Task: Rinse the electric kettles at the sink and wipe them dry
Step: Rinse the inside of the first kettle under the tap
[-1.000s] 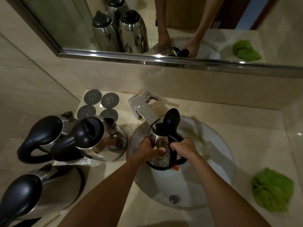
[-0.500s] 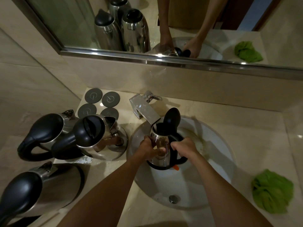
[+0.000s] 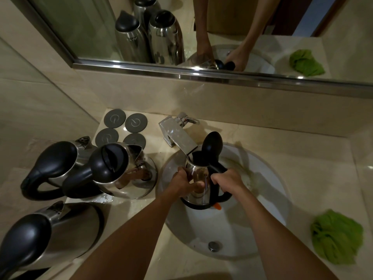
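I see a steel kettle (image 3: 198, 184) held upright inside the round white sink (image 3: 268, 199), its open mouth right under the square chrome faucet (image 3: 177, 138). Its black oval lid (image 3: 212, 143) stands tipped up behind the opening. My left hand (image 3: 184, 183) wraps the polished metal body, fingers curled round its front; my right hand (image 3: 228, 178) grips the black plastic handle, fingers closed round it. A small orange switch (image 3: 217, 207) shows at the kettle's black base ring.

On the glossy beige stone desk (image 3: 314, 158), left of the sink, three more kettles stand close together: one with a closed black lid (image 3: 113, 168) nearest the basin, one (image 3: 58, 164) just behind it, touching or nearly so, and a large one (image 3: 46, 237) at the near edge. All are mirror-bright steel with rounded black tops. Four flat dark grey round discs (image 3: 125, 129) lie in a square behind them. A crumpled, fuzzy green cloth (image 3: 337, 235) sits right of the sink.
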`<move>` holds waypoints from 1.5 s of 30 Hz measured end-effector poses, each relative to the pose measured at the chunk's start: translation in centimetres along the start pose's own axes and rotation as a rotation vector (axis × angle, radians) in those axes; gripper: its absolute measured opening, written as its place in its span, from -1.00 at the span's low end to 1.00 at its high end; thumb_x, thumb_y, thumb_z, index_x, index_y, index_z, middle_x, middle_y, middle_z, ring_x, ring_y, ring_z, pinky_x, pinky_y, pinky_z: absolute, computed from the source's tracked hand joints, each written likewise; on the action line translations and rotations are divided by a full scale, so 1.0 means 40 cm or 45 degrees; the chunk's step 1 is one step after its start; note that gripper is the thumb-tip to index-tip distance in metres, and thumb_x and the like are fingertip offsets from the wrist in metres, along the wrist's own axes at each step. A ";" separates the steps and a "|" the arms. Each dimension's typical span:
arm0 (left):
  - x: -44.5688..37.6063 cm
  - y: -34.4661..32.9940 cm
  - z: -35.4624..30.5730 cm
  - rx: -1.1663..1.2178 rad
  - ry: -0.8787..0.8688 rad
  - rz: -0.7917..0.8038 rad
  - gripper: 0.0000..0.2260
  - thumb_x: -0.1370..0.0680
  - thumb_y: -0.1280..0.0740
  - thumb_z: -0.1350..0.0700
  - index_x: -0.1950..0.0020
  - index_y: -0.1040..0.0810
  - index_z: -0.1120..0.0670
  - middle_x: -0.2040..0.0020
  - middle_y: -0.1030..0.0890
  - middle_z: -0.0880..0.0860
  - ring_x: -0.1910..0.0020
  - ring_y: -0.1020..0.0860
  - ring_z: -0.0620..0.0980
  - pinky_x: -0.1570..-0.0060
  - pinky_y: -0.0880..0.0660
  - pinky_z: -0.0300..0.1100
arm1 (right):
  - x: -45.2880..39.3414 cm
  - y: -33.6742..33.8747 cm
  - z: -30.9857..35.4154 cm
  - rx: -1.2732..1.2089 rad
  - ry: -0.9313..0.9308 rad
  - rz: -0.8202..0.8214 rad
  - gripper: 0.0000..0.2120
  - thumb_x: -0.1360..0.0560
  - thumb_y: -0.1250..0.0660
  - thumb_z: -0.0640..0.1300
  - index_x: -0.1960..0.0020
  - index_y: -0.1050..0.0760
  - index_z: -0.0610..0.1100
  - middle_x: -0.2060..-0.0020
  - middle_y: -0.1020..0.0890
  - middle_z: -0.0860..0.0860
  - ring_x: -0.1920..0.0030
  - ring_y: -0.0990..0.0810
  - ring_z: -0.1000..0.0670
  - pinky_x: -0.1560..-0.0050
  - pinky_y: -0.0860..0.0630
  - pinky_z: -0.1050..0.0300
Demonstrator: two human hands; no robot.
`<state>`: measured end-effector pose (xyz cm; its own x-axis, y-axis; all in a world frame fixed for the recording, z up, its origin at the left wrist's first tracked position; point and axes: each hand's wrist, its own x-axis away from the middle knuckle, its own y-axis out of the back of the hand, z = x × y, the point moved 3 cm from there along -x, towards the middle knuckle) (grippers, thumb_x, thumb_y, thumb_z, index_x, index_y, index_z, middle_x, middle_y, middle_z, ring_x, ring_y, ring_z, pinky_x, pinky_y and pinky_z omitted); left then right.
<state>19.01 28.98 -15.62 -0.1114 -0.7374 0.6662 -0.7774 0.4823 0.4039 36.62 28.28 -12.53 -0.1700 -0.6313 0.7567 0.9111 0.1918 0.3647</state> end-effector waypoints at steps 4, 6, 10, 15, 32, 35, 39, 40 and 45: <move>-0.001 0.000 0.002 -0.010 0.002 -0.006 -0.38 -0.43 -0.53 -0.03 -0.33 -0.28 0.09 -0.10 -0.48 -0.04 -0.13 -0.45 -0.08 0.04 -0.39 -0.27 | 0.002 0.000 0.003 -0.003 0.011 -0.006 -0.92 -0.30 -0.37 -0.24 0.22 -0.49 -0.17 0.41 -0.50 -0.05 0.37 -0.50 -0.02 0.36 -0.40 0.15; 0.001 0.000 0.002 -0.011 0.007 -0.010 -0.40 -0.43 -0.53 -0.02 -0.33 -0.28 0.09 -0.06 -0.46 -0.07 -0.13 -0.45 -0.09 0.10 -0.38 -0.32 | 0.003 0.000 0.004 -0.004 0.022 -0.010 -0.92 -0.30 -0.36 -0.24 0.22 -0.49 -0.17 0.42 -0.50 -0.04 0.38 -0.50 -0.02 0.36 -0.39 0.15; 0.004 -0.002 0.004 -0.008 0.001 -0.017 -0.41 -0.44 -0.52 0.00 -0.33 -0.28 0.09 -0.05 -0.46 -0.07 -0.13 -0.45 -0.09 0.01 -0.39 -0.25 | 0.006 0.000 0.006 0.007 0.037 0.009 -0.91 -0.32 -0.37 -0.24 0.18 -0.49 -0.16 0.39 -0.51 -0.04 0.35 -0.50 0.00 0.36 -0.39 0.17; 0.007 -0.006 0.008 0.001 -0.007 -0.027 -0.39 -0.43 -0.53 0.01 -0.34 -0.28 0.11 -0.10 -0.48 -0.05 -0.16 -0.46 -0.07 0.02 -0.39 -0.27 | 0.009 0.002 0.002 0.012 0.031 0.020 -0.85 -0.31 -0.38 -0.23 0.12 -0.49 -0.16 0.34 -0.52 -0.05 0.31 -0.52 -0.02 0.34 -0.41 0.16; -0.004 -0.005 0.017 0.015 0.007 -0.036 -0.44 -0.44 -0.53 0.11 -0.28 -0.28 0.08 -0.25 -0.52 0.05 -0.28 -0.46 -0.01 -0.14 -0.43 -0.18 | 0.020 -0.019 -0.007 -0.044 0.086 -0.106 -0.85 -0.35 -0.42 -0.21 0.09 -0.53 -0.18 0.26 -0.60 -0.07 0.22 -0.58 0.00 0.27 -0.45 0.16; -0.016 0.006 0.020 0.028 -0.014 -0.032 -0.33 -0.41 -0.55 0.09 -0.39 -0.25 0.12 -0.26 -0.53 0.05 -0.28 -0.48 0.01 -0.15 -0.45 -0.16 | 0.015 -0.025 0.004 -0.049 0.080 -0.094 -0.83 -0.37 -0.42 -0.21 0.06 -0.53 -0.18 0.24 -0.60 -0.07 0.21 -0.59 0.00 0.26 -0.44 0.16; -0.034 0.009 0.020 0.084 0.027 -0.008 -0.29 -0.40 -0.56 0.11 -0.42 -0.24 0.13 -0.26 -0.54 0.03 -0.29 -0.47 0.00 -0.25 -0.46 -0.08 | 0.008 -0.014 0.025 -0.039 0.077 -0.074 -0.88 -0.36 -0.40 -0.24 0.14 -0.49 -0.12 0.28 -0.59 -0.04 0.24 -0.57 0.01 0.29 -0.42 0.17; -0.035 0.008 0.018 0.095 0.035 -0.003 -0.31 -0.41 -0.56 0.13 -0.41 -0.25 0.13 -0.24 -0.54 0.00 -0.29 -0.47 -0.02 -0.25 -0.45 -0.09 | 0.006 -0.012 0.027 -0.032 0.074 -0.071 -0.88 -0.36 -0.40 -0.24 0.15 -0.48 -0.11 0.29 -0.58 -0.03 0.25 -0.56 0.02 0.30 -0.41 0.18; -0.044 0.002 0.022 0.128 0.065 0.024 -0.36 -0.42 -0.55 0.16 -0.38 -0.27 0.13 -0.20 -0.54 -0.01 -0.23 -0.48 -0.06 0.00 -0.43 -0.32 | 0.005 -0.010 0.028 -0.005 0.072 -0.031 -0.86 -0.39 -0.39 -0.26 0.13 -0.45 -0.11 0.29 -0.54 -0.02 0.27 -0.53 0.04 0.35 -0.37 0.23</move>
<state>18.59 29.88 -17.31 -0.0972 -0.7025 0.7050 -0.8341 0.4439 0.3275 35.82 28.92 -11.93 -0.1709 -0.6771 0.7157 0.9085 0.1728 0.3804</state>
